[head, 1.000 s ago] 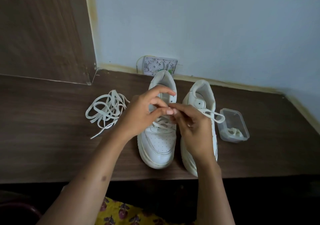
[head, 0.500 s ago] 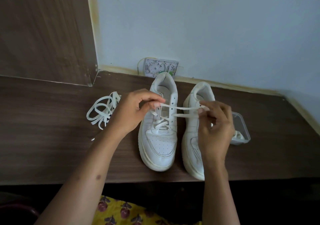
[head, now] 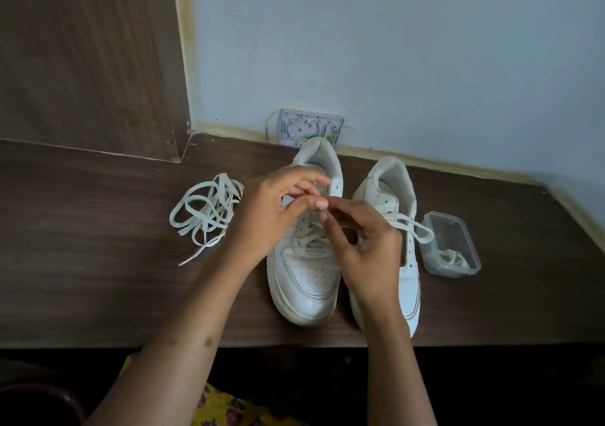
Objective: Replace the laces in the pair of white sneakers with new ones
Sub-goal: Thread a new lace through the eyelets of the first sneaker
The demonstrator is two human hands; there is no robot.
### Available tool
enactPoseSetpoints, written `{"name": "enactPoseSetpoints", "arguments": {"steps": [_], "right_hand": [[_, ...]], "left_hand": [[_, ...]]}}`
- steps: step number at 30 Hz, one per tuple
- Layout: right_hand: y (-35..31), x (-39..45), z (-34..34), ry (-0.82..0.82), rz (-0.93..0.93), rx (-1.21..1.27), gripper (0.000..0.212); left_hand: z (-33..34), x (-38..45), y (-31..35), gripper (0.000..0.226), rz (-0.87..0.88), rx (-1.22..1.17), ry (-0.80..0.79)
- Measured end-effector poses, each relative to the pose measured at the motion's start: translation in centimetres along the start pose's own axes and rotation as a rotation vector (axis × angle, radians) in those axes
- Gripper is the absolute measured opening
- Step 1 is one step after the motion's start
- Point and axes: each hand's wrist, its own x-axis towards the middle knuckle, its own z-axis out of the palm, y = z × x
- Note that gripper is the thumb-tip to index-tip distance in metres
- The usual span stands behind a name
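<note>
Two white sneakers stand side by side on a dark wooden desk (head: 98,278), heels toward the pale wall. The left sneaker (head: 304,281) is the landmark: its lower eyelets already carry a crossed white lace (head: 311,239). Above its upper eyelets the left hand (head: 275,216) and right hand (head: 363,245) meet, fingers curled, fingertips touching each other, pinching the lace end; the end itself is too small to make out. Just right of it stands the right sneaker (head: 393,196), mostly hidden behind the right hand, with a lace loop (head: 412,227) draped over its outer side. Further right sits a clear plastic box (head: 458,229). To the left lies a loose tangle of laces (head: 206,216). Behind its heel, a small white wall plate (head: 307,129).
</note>
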Motion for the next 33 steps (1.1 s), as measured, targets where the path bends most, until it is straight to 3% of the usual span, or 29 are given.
{"name": "enactPoseSetpoints", "arguments": {"steps": [3, 6, 8, 11, 14, 19, 22, 29, 33], "right_hand": [[0.3, 0.0, 0.6, 0.057, -0.025, -0.133, 0.015], [0.8, 0.1, 1.1, 0.104, -0.004, -0.241, 0.013], [0.9, 0.1, 1.3, 0.100, 0.015, -0.284, 0.013], [1.2, 0.0, 1.7, 0.080, 0.006, -0.355, 0.017], [1.4, 0.0, 2.2, 0.096, -0.009, -0.410, 0.014], [1.5, 0.4, 3.0, 0.249, 0.025, -0.583, 0.014], [1.2, 0.6, 3.6, 0.283, 0.146, -0.521, 0.016], [1.0, 1.0, 3.7, 0.179, 0.309, -0.391, 0.021], [0.7, 1.3, 3.3, 0.152, 0.314, -0.402, 0.018]], "left_hand": [[-0.2, 0.1, -0.5, 0.023, 0.078, 0.137, 0.022], [-0.9, 0.1, -1.5, 0.056, 0.156, 0.452, -0.013], [-1.1, -0.2, -1.9, 0.067, 0.073, 0.586, -0.121], [-1.0, -0.6, -2.2, 0.059, -0.054, 0.556, -0.239], [-1.3, -0.4, -2.3, 0.044, -0.058, 0.527, -0.239], [-0.6, 0.0, -2.0, 0.040, -0.085, 0.449, -0.225], [-0.6, 0.0, -2.1, 0.040, -0.088, 0.421, -0.213], [-0.8, -0.1, -1.8, 0.037, -0.109, 0.374, -0.182], [-1.2, -0.1, -1.8, 0.015, -0.096, 0.350, -0.189]]}}
